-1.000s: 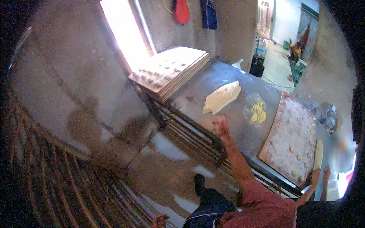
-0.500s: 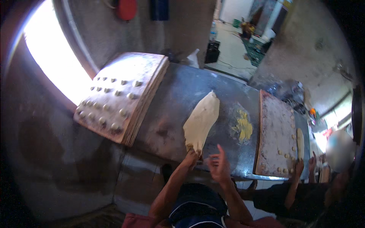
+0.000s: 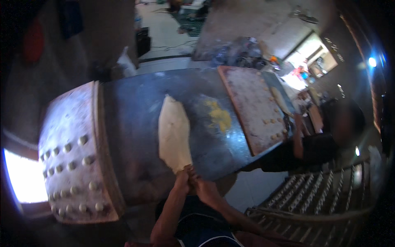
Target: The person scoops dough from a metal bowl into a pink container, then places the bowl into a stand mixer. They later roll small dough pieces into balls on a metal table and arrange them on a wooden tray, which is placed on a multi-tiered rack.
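A long, flat sheet of pale dough [image 3: 173, 131] lies on the dark metal tabletop [image 3: 131, 136], its far tip narrow and its near end bunched together. My left hand [image 3: 183, 180] is closed around that near end at the table's front edge. Pressed up beside it, my right hand [image 3: 202, 188] is also closed at the gathered dough; its fingertips are partly hidden. To the right of the sheet, a smear of yellow paste [image 3: 220, 117] is spread on the metal.
Stacked boards [image 3: 68, 117] on the left carry several small dough pieces. Another board [image 3: 251, 103] with dough pieces lies at the right, where a co-worker's hand [image 3: 298, 123] touches a dough strip [image 3: 281, 100]. A slatted rack [image 3: 317, 189] stands at the lower right.
The view has swung to the right, bringing the rack into sight. My right hand, earlier raised with fingers spread, has come down to join the left at the dough's near end.
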Demonstrator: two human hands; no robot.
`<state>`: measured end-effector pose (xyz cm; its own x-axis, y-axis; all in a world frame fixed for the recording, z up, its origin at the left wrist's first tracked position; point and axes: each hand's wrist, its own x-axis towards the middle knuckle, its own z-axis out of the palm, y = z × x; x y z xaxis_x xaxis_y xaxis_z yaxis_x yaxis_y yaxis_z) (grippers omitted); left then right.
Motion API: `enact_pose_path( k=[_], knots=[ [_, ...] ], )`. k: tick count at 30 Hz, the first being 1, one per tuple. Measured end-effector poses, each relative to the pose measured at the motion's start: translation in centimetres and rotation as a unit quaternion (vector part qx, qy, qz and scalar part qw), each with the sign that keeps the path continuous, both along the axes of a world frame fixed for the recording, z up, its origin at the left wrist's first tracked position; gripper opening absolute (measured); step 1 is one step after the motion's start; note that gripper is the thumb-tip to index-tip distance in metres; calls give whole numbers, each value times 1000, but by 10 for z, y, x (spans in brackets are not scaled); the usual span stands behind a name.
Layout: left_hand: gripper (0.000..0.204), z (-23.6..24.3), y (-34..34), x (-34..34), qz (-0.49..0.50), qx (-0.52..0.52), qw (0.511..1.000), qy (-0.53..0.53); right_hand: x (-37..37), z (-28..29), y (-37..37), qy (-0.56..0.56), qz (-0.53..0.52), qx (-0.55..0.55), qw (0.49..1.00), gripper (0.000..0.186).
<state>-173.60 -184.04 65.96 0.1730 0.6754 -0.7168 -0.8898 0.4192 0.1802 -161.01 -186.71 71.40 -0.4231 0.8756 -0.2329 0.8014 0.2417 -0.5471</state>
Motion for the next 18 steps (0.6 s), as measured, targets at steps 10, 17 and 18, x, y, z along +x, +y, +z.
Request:
enact_pose_path(
  k=[10,17,18],
  knots=[
    [20,-1,-45,-15,-106,82,986,98,-33,63,59,386,193,-370,823,20],
    [17,20,-93,-16,-351,278,701,555,-92,-49,70,300,325,-236,865,24],
    [15,69,-89,-27,-476,275,654,520,-91,-45,68,281,326,-239,871,24]
  ],
)
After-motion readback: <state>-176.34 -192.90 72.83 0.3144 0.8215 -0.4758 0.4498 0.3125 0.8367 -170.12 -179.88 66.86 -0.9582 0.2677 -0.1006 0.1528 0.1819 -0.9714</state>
